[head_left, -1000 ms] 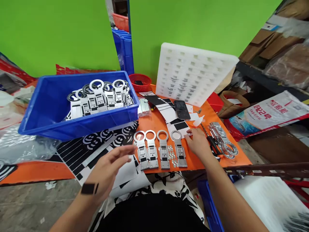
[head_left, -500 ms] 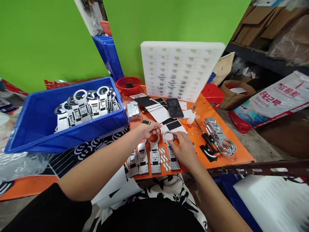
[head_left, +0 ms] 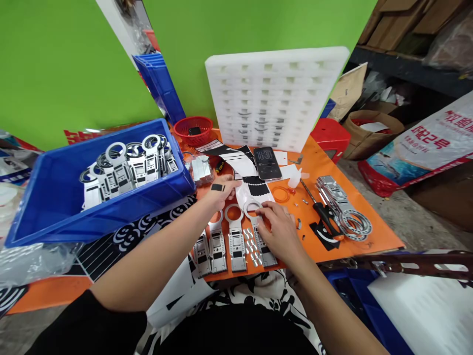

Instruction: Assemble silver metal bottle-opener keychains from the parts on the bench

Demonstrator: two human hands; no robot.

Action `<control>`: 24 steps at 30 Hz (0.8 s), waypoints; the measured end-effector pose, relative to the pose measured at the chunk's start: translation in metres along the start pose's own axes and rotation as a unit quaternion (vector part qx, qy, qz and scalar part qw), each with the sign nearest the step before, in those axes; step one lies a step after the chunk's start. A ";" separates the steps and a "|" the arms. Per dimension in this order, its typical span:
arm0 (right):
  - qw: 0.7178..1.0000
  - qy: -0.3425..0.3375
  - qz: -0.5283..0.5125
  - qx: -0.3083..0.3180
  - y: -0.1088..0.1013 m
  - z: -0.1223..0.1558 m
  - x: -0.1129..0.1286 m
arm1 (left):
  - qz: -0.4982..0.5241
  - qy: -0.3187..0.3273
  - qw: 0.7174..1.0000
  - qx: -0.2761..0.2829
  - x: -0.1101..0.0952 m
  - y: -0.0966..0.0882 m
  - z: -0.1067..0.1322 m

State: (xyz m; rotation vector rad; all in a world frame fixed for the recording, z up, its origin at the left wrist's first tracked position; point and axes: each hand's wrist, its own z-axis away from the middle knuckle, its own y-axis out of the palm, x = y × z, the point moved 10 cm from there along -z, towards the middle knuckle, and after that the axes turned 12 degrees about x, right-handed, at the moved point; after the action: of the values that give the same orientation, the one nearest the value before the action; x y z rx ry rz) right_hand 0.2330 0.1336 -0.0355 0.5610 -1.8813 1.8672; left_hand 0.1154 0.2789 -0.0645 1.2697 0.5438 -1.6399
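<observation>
My left hand [head_left: 222, 191], with black strips stuck on its back, reaches to the upper left edge of a white sheet [head_left: 242, 195]. Its fingertips are closed on that edge, which looks lifted. My right hand [head_left: 278, 228] is closed at the ring end of the rightmost silver ring-ended metal part [head_left: 263, 249], thumb and fingers against the ring. Left of it lie similar parts, among them a flat ring-ended part [head_left: 237, 249]. Small shiny curved pieces [head_left: 253, 246] sit in rows between the two. What the right fingertips cover is hidden.
A blue bin [head_left: 148, 195] of ring-ended parts stands left. Behind are a red basket [head_left: 190, 140], a phone [head_left: 267, 163] and a white foam block [head_left: 273, 93]. A screwdriver [head_left: 323, 212] and stacked metal parts [head_left: 338, 197] lie right on the orange table [head_left: 373, 231].
My left hand has moved slightly up and away from the ring, to the white sheet's edge. The pale disc seen at the ring by my right fingers no longer shows. The view has shifted slightly.
</observation>
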 end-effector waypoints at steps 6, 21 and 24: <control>1.000 -0.007 -0.001 0.013 0.005 -0.001 0.001 | 0.072 0.024 0.997 -0.035 -0.022 -0.029 0.011; 0.982 -0.171 -0.078 -0.026 -0.053 -0.069 0.056 | 0.180 -0.056 0.982 0.028 0.011 -0.025 0.028; 0.982 -0.183 -0.045 0.028 -0.025 -0.083 0.060 | 0.185 -0.068 0.980 0.041 0.012 -0.023 0.031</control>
State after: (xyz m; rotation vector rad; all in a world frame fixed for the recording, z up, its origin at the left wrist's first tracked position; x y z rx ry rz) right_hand 0.1991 0.2169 0.0195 1.0515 -1.9877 1.8605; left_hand 0.0799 0.2594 -0.0687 1.2226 0.1444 -1.4314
